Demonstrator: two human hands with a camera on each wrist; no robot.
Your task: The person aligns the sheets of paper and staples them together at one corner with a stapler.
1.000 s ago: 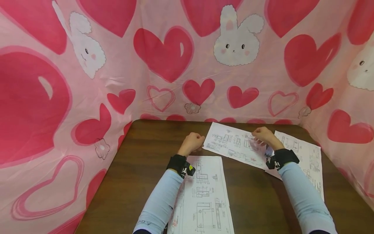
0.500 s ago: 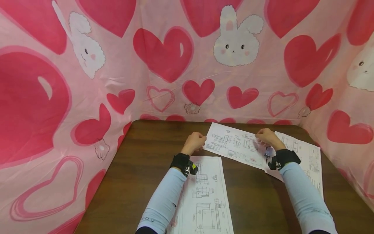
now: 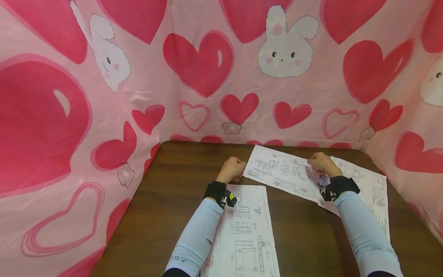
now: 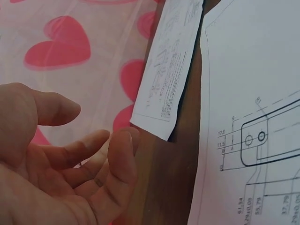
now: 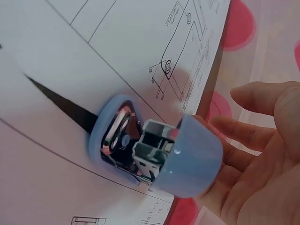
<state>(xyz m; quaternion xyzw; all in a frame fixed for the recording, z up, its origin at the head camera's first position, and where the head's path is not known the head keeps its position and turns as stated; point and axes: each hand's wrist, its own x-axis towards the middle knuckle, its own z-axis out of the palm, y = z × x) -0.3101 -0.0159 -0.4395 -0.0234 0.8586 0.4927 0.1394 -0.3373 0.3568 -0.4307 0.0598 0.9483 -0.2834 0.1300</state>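
Note:
A sheet with technical drawings (image 3: pixel 277 169) lies slanted at the back of the table. My left hand (image 3: pixel 232 168) is at its left corner, fingers loosely bent; in the left wrist view the thumb stands apart from the other fingers and nothing is between them. Over the sheet's far right part is my right hand (image 3: pixel 323 162), its fingers relaxed, the thumb apart. A small light-blue stapler (image 5: pixel 190 159) sits on the paper close to those fingers, its mouth facing the wrist camera. In the head view the right wrist strap partly covers it. I cannot tell whether the fingers touch it.
Another drawing sheet (image 3: pixel 250 227) lies lengthwise at the front, partly under the left forearm. A third sheet (image 3: pixel 375 188) lies at the right, overlapped by the slanted one. Brown wooden table (image 3: pixel 301 238); pink heart-patterned cloth (image 3: pixel 242 80) hangs around its back and sides.
My left hand has moved a little right, to the slanted sheet's corner. The right hand has shifted slightly right along the far edge. The papers and the stapler look unmoved.

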